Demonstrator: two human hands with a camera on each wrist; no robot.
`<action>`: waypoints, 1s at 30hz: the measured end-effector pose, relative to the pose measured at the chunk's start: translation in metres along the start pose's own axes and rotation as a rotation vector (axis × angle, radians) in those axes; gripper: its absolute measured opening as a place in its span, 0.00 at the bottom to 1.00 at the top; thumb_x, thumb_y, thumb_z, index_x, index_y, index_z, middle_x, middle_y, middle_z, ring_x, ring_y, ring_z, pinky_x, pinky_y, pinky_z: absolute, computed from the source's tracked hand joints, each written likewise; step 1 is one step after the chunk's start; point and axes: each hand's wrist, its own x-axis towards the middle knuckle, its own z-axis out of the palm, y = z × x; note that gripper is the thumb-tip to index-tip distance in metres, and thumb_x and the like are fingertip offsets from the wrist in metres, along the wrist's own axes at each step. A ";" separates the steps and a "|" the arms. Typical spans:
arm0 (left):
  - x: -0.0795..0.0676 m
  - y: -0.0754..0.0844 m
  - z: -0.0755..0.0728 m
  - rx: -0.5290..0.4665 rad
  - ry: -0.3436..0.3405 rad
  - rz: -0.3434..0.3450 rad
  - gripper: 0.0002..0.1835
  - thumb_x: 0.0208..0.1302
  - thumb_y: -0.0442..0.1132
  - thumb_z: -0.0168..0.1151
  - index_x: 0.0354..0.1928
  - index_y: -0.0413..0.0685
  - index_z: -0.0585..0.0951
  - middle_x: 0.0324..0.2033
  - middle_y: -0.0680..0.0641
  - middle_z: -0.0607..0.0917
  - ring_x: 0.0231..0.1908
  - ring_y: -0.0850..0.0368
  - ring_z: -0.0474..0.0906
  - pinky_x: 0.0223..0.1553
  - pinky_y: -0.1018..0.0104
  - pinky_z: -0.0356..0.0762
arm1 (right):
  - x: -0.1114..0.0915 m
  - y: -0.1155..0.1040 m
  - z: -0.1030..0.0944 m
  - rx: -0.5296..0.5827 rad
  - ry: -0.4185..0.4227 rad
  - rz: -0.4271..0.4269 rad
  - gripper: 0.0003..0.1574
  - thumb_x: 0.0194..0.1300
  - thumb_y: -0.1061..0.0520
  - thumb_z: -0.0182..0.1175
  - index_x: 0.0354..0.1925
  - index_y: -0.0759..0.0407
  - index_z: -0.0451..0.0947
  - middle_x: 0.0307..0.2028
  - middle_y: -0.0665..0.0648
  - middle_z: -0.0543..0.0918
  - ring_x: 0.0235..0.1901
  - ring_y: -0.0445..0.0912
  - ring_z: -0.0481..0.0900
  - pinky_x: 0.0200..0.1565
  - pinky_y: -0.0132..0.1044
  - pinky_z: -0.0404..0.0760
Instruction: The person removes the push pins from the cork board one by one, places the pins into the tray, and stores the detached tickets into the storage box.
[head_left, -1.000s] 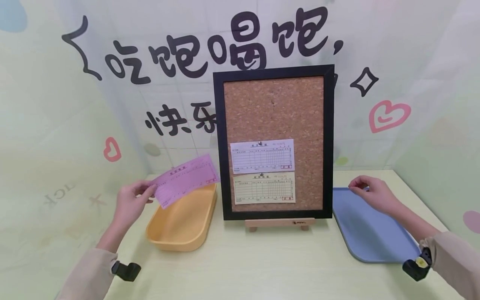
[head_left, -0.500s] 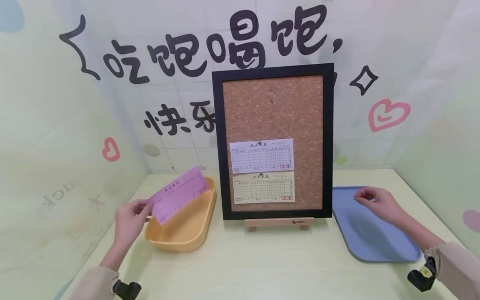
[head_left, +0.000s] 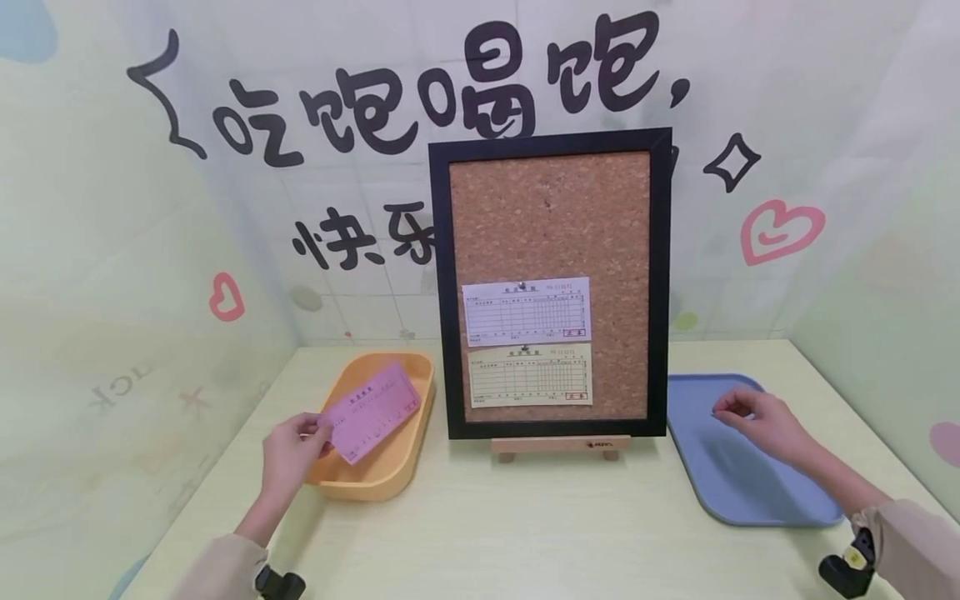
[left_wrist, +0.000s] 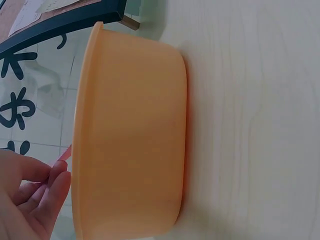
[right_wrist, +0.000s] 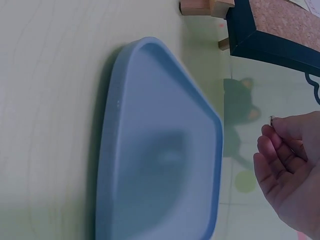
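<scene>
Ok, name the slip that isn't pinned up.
The pink slip, pinched in the left hand; the white slip and yellow slip are pinned to the corkboard.

Head view: set above the near side of the bench [head_left: 540,533], facing far and down; widest, takes in left hand [head_left: 291,457] and right hand [head_left: 772,427]. Left wrist: low, close to the orange tub's [left_wrist: 130,135] outer wall, picture turned sideways. Right wrist: close above the blue tray [right_wrist: 165,95], turned the opposite way. All three share the framed corkboard [head_left: 551,217]; wrist views catch its lower corners, left and right respectively.
</scene>
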 end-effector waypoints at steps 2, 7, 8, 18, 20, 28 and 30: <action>-0.001 -0.001 0.003 -0.003 -0.020 -0.012 0.14 0.58 0.28 0.54 0.45 0.24 0.75 0.33 0.31 0.80 0.22 0.61 0.79 0.27 0.65 0.80 | -0.001 0.001 0.002 0.005 -0.005 0.007 0.03 0.59 0.65 0.58 0.31 0.67 0.76 0.27 0.56 0.79 0.27 0.31 0.71 0.27 0.29 0.73; -0.003 -0.002 0.008 0.010 -0.073 -0.013 0.20 0.58 0.28 0.55 0.53 0.29 0.70 0.34 0.33 0.79 0.22 0.59 0.79 0.27 0.64 0.80 | -0.003 0.005 0.008 0.008 -0.013 0.003 0.03 0.57 0.66 0.59 0.30 0.68 0.76 0.27 0.57 0.80 0.26 0.32 0.71 0.27 0.29 0.73; -0.003 -0.003 0.009 0.006 -0.080 -0.011 0.21 0.58 0.27 0.55 0.54 0.30 0.70 0.34 0.33 0.79 0.21 0.59 0.79 0.26 0.64 0.80 | -0.003 0.006 0.009 0.006 -0.015 -0.001 0.03 0.57 0.66 0.59 0.30 0.68 0.76 0.27 0.57 0.79 0.26 0.32 0.71 0.27 0.29 0.73; -0.004 -0.003 0.008 -0.002 -0.134 0.012 0.20 0.58 0.27 0.55 0.54 0.29 0.71 0.36 0.32 0.78 0.23 0.57 0.79 0.26 0.65 0.80 | -0.007 0.014 0.013 0.005 -0.017 -0.038 0.02 0.55 0.68 0.60 0.29 0.68 0.76 0.26 0.55 0.79 0.25 0.31 0.70 0.26 0.29 0.73; -0.004 -0.004 0.008 0.012 -0.141 0.019 0.19 0.58 0.27 0.56 0.52 0.28 0.72 0.36 0.33 0.79 0.23 0.58 0.79 0.26 0.65 0.80 | -0.008 0.015 0.014 0.001 -0.025 -0.034 0.02 0.56 0.68 0.60 0.29 0.68 0.76 0.26 0.54 0.79 0.25 0.31 0.70 0.26 0.29 0.72; -0.002 -0.009 0.009 0.081 -0.203 0.074 0.14 0.55 0.28 0.58 0.44 0.27 0.76 0.30 0.39 0.80 0.22 0.58 0.78 0.23 0.69 0.79 | -0.012 0.025 0.016 0.027 -0.076 -0.017 0.02 0.57 0.67 0.59 0.30 0.68 0.76 0.27 0.54 0.79 0.26 0.32 0.71 0.27 0.28 0.73; -0.002 -0.009 0.009 0.104 -0.220 0.078 0.14 0.55 0.28 0.58 0.44 0.27 0.77 0.30 0.39 0.80 0.22 0.58 0.78 0.23 0.68 0.79 | -0.013 0.029 0.018 0.049 -0.102 -0.027 0.03 0.57 0.67 0.58 0.30 0.70 0.76 0.27 0.54 0.79 0.26 0.32 0.72 0.28 0.28 0.74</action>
